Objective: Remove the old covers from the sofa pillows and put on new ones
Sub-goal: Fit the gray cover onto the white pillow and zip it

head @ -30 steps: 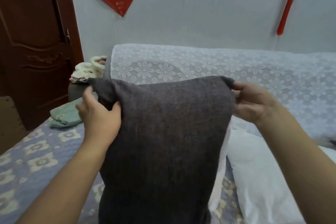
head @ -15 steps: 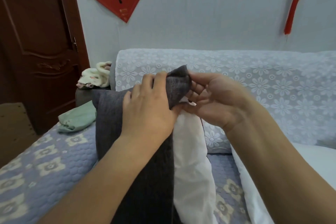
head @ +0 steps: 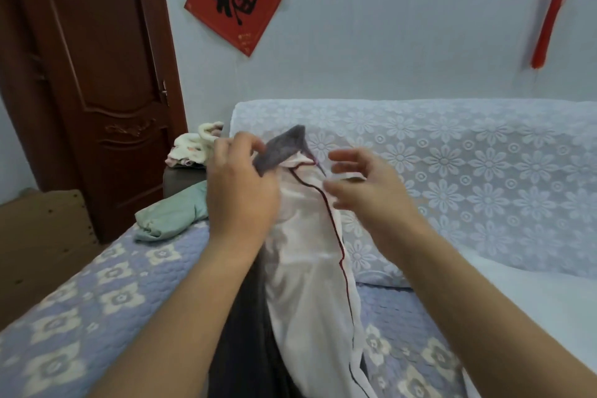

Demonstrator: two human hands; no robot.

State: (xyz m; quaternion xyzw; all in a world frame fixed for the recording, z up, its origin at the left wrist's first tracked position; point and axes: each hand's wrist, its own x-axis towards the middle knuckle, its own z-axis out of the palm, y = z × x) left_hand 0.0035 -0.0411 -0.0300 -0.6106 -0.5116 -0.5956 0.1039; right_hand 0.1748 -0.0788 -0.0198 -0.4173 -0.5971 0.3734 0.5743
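The grey cover [head: 284,149] stands upright on the sofa seat [head: 97,294] in front of you, open along one side, and the white pillow [head: 307,268] shows inside it beside a dark red zipper line [head: 336,229]. Your left hand [head: 240,194] pinches the top corner of the grey cover between thumb and fingers. Your right hand [head: 365,191] holds nothing; its fingers are spread and loosely bent, close to the zipper end at the top. To do this step well, I think you should keep the corner tight with the left hand, so the two edges lie together, then take the small puller with the right hand and draw it straight along the line; go slowly, because the white fabric may catch in the teeth. Whether the puller is exactly there I cannot tell, it is blurred. Further out, a green cloth [head: 171,213] lies on the seat at the left, and a cream cloth [head: 193,149] rests on the armrest [head: 181,178].
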